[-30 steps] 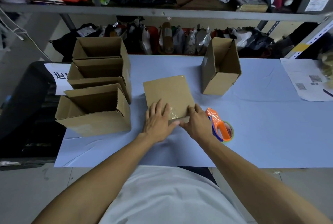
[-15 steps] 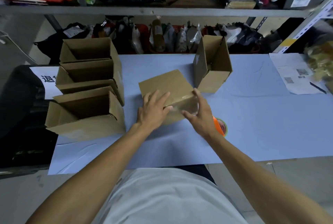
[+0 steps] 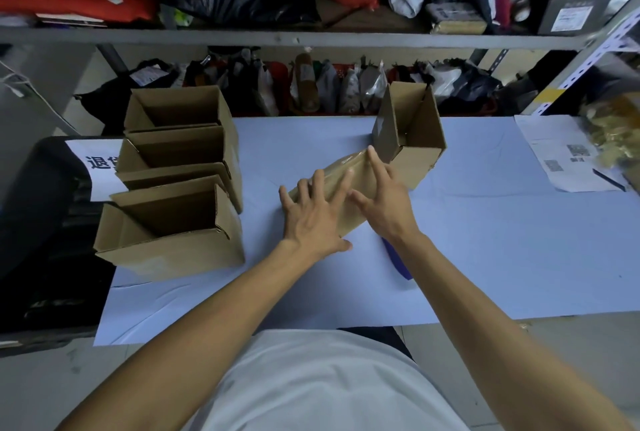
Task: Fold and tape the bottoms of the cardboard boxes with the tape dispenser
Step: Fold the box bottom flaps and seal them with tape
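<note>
Under my fingers (image 3: 313, 184) I've got matt brown cardboard, the box (image 3: 332, 188), with a glossy clear tape strip (image 3: 349, 162) catching light at my fingertips. Below my hands the table cover (image 3: 485, 240) looks smooth, matt, pale blue paper. Beyond my fingertips, shiny plastic bags (image 3: 367, 84).

You have one view only, from a wide-angle camera worn on your head, so no second view shares any part of the scene. It looks forward and steeply down over your chest and along both forearms, which run up from the bottom edge toward the middle. The blue surface (image 3: 485, 240) fills the central band, close enough that its near edge and the floor under it show. Farther off, across the top, the view faces a metal shelf (image 3: 277, 37), whose straight rail bows toward the corners. Your left hand (image 3: 311, 219) and right hand (image 3: 384, 202) sit near the centre
</note>
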Demonstrator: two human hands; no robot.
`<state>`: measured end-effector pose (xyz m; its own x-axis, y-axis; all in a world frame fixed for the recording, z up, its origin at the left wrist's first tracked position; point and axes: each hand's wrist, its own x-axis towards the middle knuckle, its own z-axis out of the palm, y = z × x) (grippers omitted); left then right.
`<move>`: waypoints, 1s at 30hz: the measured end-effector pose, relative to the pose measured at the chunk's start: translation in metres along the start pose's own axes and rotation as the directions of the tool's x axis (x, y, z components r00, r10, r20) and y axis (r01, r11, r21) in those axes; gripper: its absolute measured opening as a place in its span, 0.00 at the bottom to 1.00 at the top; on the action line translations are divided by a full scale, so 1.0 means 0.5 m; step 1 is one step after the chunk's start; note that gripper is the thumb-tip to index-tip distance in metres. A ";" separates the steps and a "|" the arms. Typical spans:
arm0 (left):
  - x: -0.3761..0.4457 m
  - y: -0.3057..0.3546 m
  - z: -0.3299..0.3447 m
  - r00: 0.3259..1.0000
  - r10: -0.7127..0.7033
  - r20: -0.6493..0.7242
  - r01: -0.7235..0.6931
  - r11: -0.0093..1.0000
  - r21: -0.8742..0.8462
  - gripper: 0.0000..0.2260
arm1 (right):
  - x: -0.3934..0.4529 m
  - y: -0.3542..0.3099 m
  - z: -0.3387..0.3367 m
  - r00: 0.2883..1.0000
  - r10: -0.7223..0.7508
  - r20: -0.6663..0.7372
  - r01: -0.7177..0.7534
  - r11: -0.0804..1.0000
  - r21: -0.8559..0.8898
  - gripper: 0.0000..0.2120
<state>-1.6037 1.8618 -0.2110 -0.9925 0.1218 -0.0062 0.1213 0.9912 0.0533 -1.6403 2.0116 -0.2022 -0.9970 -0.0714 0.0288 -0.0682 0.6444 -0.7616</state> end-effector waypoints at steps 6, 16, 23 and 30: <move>0.002 -0.022 -0.011 0.988 -0.103 -0.117 0.070 0.962 -0.262 0.40 | -0.018 0.008 -0.003 0.996 -0.074 -0.040 0.078 0.991 0.111 0.33; 0.024 -0.087 -0.020 0.968 -0.175 0.182 0.218 0.218 -0.951 0.34 | -0.057 0.077 0.004 0.984 0.156 0.085 -0.170 0.965 0.199 0.42; 0.008 -0.070 0.017 0.975 -0.061 0.212 0.189 0.724 -0.663 0.36 | -0.074 0.101 0.011 0.957 0.207 0.204 -0.226 0.971 0.073 0.44; -0.007 -0.016 0.071 0.921 -0.010 0.389 0.133 0.948 -0.289 0.32 | -0.099 0.129 0.017 0.927 0.200 0.318 -0.168 0.978 -0.126 0.32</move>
<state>-1.6008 1.8552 -0.2470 -0.9106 0.1226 -0.3947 -0.0202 0.9407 0.3387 -1.5949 2.0501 -0.2583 -0.9264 -0.1795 -0.3310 0.0959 0.7377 -0.6683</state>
